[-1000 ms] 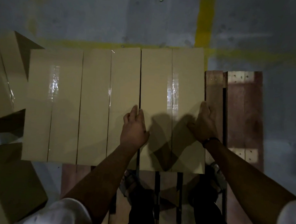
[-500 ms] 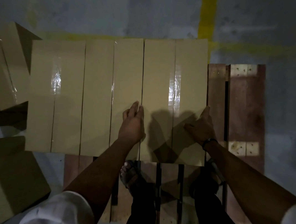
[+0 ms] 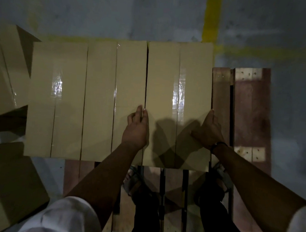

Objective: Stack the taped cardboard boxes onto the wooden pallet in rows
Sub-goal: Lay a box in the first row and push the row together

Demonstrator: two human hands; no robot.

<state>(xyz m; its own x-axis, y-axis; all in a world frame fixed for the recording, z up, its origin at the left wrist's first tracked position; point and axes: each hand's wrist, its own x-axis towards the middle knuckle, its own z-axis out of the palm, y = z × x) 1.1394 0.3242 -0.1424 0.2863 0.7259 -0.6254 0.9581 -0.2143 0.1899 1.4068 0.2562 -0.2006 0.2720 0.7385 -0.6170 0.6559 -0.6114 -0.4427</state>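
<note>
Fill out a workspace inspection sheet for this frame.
Surface: wooden pallet, slats bare on the right.
Job's things: row of taped boxes, three side by side on the pallet.
Clutter: loose boxes on the floor at left.
Hands: left hand flat at the gap beside the rightmost box; right hand against its right edge.
Cables: nothing seen.
Surroundings: grey floor, yellow line; sandalled foot on the pallet.

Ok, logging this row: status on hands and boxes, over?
Left hand open, at left seam of rightmost box. Right hand open, on its right edge. Box in row on pallet, bare to its right.
</note>
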